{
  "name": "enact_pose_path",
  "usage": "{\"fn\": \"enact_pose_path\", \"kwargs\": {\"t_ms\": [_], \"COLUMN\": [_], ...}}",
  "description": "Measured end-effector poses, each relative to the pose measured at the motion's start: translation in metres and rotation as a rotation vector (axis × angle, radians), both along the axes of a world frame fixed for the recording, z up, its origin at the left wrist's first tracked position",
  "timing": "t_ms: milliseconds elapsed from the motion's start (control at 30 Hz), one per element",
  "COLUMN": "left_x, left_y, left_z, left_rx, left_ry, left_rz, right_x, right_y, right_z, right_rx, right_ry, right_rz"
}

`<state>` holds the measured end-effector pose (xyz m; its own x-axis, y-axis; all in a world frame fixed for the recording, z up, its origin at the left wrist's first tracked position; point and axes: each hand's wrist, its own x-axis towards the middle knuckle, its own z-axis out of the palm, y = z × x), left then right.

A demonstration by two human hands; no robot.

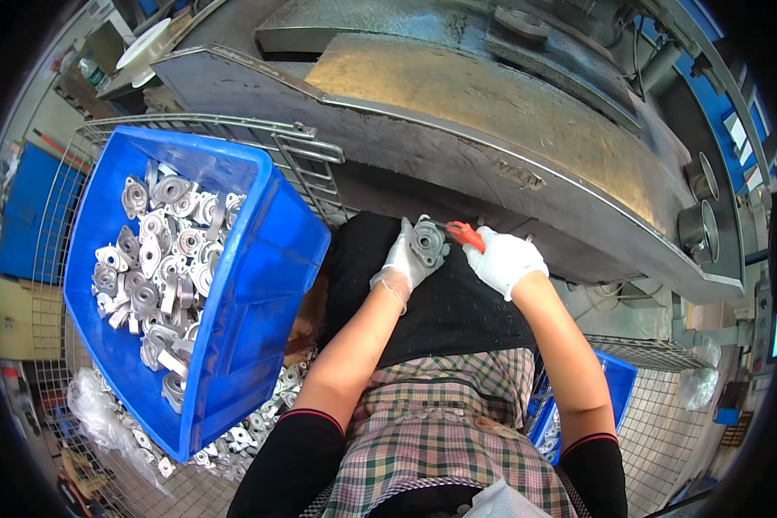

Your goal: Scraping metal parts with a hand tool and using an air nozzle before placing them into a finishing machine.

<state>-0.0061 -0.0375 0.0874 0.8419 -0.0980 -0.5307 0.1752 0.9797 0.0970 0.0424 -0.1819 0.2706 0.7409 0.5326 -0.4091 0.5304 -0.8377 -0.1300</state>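
My gloved left hand (403, 262) is closed around a grey cast-metal flanged part (428, 241) with a round raised centre, held above my lap. My right hand (507, 261), in a white glove, is wrapped round a red-handled tool (465, 235). The tool's front end points left at the part's upper right edge; whether it touches the metal I cannot tell. At my left a tilted blue bin (272, 220) holds many similar castings (171, 268).
Ahead stands a metal workbench (509, 164) with a raised front edge. A wire cage (306, 142) surrounds the blue bin, and more castings (242, 436) lie beneath it. Clear plastic wrap (99, 410) lies at lower left. A second blue bin (617, 380) sits by my right elbow.
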Motion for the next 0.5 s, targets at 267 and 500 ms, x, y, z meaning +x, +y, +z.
{"fn": "enact_pose_path", "kwargs": {"t_ms": [267, 500], "left_x": [-0.002, -0.002], "left_y": [0.001, 0.006], "left_z": [0.002, -0.012], "left_rx": [-0.02, -0.043], "left_ry": [-0.016, -0.098], "left_rz": [0.019, 0.014], "right_x": [0.001, 0.005], "right_y": [0.006, -0.001], "right_z": [0.0, 0.002], "right_rx": [-0.017, -0.031], "right_ry": [0.016, 0.008], "right_rz": [0.001, -0.002]}}
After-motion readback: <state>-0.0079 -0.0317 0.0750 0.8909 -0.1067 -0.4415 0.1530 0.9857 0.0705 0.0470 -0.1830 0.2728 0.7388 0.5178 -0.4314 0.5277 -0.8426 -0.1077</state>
